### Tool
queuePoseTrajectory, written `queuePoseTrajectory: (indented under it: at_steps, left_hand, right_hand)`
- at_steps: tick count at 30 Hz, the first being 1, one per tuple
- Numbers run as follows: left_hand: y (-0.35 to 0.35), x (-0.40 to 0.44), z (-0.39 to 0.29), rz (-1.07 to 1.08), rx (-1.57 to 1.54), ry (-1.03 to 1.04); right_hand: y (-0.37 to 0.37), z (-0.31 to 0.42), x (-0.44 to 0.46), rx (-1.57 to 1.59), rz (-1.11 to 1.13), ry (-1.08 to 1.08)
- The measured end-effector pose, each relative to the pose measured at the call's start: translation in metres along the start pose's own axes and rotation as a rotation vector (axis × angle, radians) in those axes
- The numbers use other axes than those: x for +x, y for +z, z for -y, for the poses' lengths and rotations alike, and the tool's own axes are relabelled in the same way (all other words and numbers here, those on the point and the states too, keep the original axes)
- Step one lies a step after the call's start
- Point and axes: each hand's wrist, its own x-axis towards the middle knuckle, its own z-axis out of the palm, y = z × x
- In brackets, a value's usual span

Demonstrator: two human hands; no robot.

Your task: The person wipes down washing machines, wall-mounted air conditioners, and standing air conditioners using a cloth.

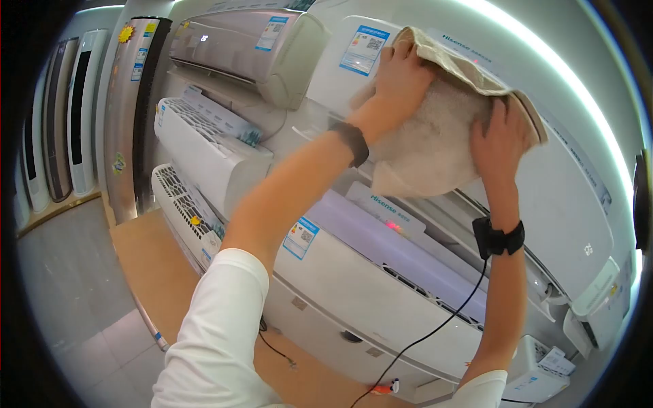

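A beige towel [435, 129] hangs over the front of a white wall-mounted air conditioner [558, 204], its thick upper edge folded over. My left hand [403, 78] holds the towel near its upper left corner, fingers bent over the cloth. Toward the towel's right end, my right hand [502, 139] grips it with the fingertips partly tucked under the folded edge. Both arms are raised, with a black band on each wrist. A thin black cable runs down from the right band. A blue-and-white label [365, 49] shows on the panel left of the towel.
Below the towel is another white air conditioner [354, 272] with a lilac top and a Hisense card [388, 207]. More wall units [231, 47] are stacked at left. Tall floor-standing units [129, 115] stand beyond them. A wooden ledge [153, 265] runs below.
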Motion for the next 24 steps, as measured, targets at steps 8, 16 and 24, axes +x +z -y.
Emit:
queuePoseTrajectory:
  at_steps: [8, 16, 24]
  left_hand:
    - [-0.031, -0.016, -0.017, 0.478, 0.01, -0.104]
    - [0.011, -0.018, 0.065, 0.015, -0.21, -0.081]
    - [-0.018, -0.06, 0.034, 0.232, 0.102, 0.185]
  right_hand:
    - [0.005, 0.054, -0.06, 0.114, 0.208, -0.265]
    - [0.042, 0.017, 0.017, -0.048, 0.011, -0.072]
    - [0.031, 0.073, -0.038, 0.044, 0.109, -0.277]
